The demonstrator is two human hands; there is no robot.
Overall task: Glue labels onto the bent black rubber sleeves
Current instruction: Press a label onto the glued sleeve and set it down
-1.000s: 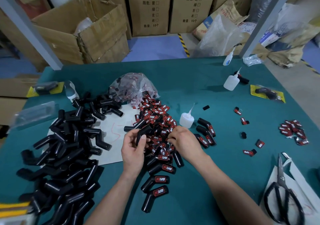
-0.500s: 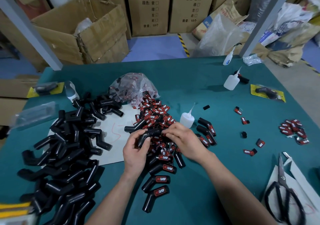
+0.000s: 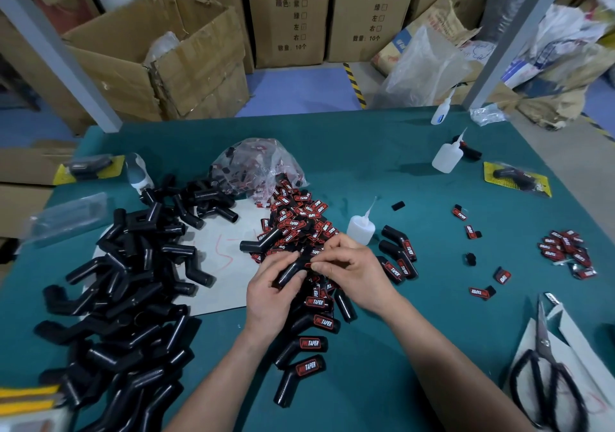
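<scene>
A person stands over a green table (image 3: 366, 165), working just in front and to the left of a small white glue bottle (image 3: 361, 228). The left hand (image 3: 273, 293) grips one bent sleeve (image 3: 291, 270), fingers curled round its lower leg; the right hand (image 3: 352, 271) pinches the sleeve's upper end between thumb and forefinger, where a sliver of red shows. It is likely a label being pressed down, though the fingers hide most of it. Left of the bottle, reaching under the hands, lies a heap of red-and-black labels (image 3: 299, 218); far to the bottle's left sprawls a large pile of bare sleeves (image 3: 126, 298). Finished sleeves, their labels showing, are few: a handful just right of the bottle (image 3: 399, 255), and a loose row nearer the person than the bottle (image 3: 309, 343). By that count the job looks early — roughly ten done, many times more left; the sleeve in hand seems mid-gluing.
</scene>
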